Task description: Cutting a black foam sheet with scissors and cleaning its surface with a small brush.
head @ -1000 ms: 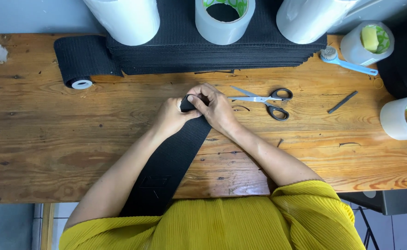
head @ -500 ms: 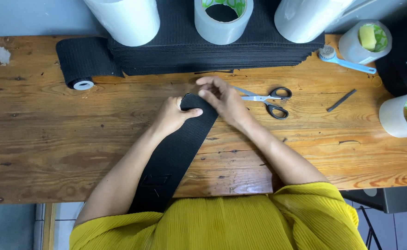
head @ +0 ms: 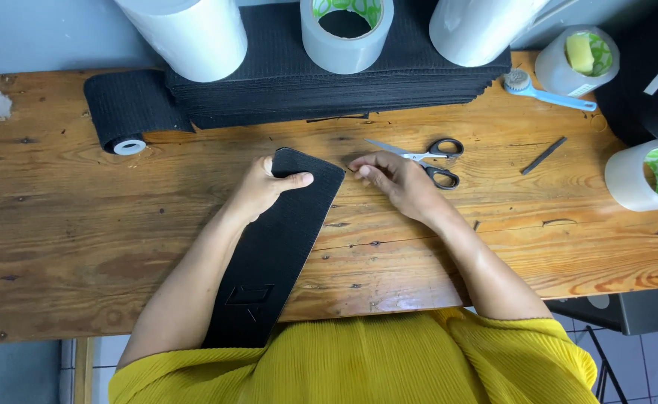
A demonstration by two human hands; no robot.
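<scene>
Worn wooden planks make up the surface (head: 74, 247), knotted and scratched, with a yellow pleated top at its near edge. From under that top a black strip (head: 269, 254) runs away across the wood, slanting up to a rounded end near the middle. The left hand (head: 265, 187) pins that far end, thumb lying over the top of the strip and fingers curled under its edge, so it has a hold on it. The right hand (head: 400, 179) rests just beside the strip, off it, fingers bent loosely together with nothing visibly in them; their tips touch the wood next to the scissors (head: 430, 158), which lie shut, black-handled.

Half a second ago the right hand was on the strip's end, beside the left; it has since come off to the right, and the end now lies flatter.

Further right a thin dark stick (head: 544, 155) lies on the wood, and a tape roll (head: 647, 176) with a green-patterned core stands at the edge. At the back left, a black roll (head: 123, 112) lies on its side. Behind it sits a stack (head: 344, 90) of black strips, with white rolls (head: 187, 34) and a clear tape ring (head: 346, 34) on top. A blue brush (head: 549, 93) lies by a small white tub (head: 576, 63) holding something yellow-green.
</scene>
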